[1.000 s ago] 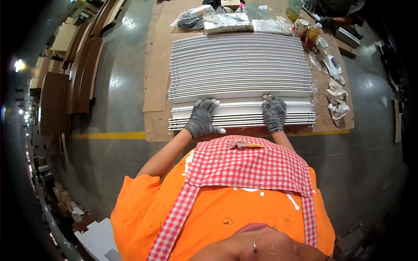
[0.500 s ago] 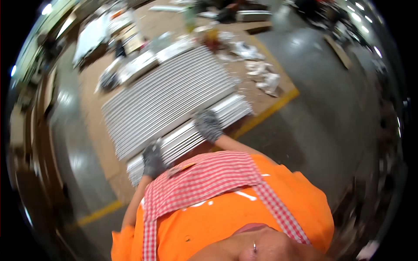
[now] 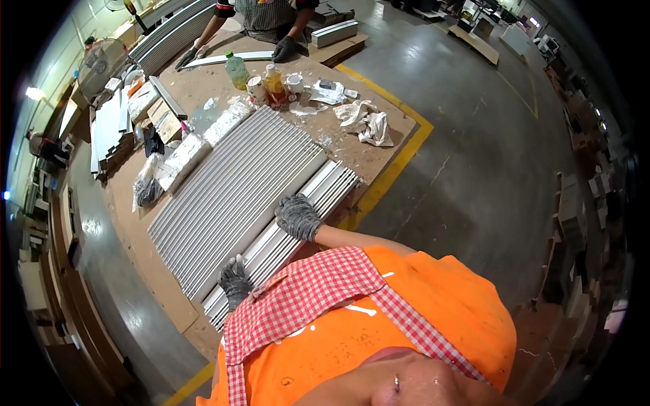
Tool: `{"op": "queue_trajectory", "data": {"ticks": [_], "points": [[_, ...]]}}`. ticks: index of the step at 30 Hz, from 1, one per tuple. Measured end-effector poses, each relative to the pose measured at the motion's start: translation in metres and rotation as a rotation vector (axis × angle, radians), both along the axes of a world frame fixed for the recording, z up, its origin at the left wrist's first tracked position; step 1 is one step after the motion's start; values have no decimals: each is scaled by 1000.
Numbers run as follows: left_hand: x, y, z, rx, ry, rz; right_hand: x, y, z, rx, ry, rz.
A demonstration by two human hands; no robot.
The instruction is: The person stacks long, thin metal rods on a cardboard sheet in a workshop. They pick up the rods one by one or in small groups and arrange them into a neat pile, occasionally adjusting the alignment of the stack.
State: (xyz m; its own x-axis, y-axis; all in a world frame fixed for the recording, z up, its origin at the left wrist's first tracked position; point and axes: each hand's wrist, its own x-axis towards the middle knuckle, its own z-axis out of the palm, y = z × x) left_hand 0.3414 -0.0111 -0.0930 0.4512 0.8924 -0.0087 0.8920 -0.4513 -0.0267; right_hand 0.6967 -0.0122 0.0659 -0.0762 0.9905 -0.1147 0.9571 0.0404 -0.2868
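Long white profile strips lie side by side in a broad row across the table. A narrower group of the same strips lies along its near side, close to my apron. My left hand, in a grey knit glove, curls its fingers over a strip near the left end of this group. Farther right, my right hand, gloved alike, has its fingers bent over the same group beside the broad row. Both thumbs and the undersides of the strips are hidden.
Plastic-wrapped bundles border the row's far side. Beyond stand a green bottle, an amber bottle and a white cup; a crumpled cloth lies right. Across the table, a co-worker's gloved hands touch a white strip.
The view has tilted up and turned, bringing the co-worker into fuller view. Both my hands stay on the near strips; their fingers show more sharply now.
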Motion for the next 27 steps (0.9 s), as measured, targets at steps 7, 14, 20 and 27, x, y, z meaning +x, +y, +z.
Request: {"op": "queue_trajectory", "data": {"ticks": [7, 14, 20, 27], "points": [[12, -2, 15, -70, 93, -56, 6, 1, -9, -48, -6, 8], [14, -7, 17, 273, 3, -163, 6, -5, -1, 113, 19, 30], [15, -7, 12, 425, -54, -190, 8, -13, -2, 240, 143, -69], [33, -16, -10, 182, -238, -230, 2, -13, 11, 183, 114, -18]]}}
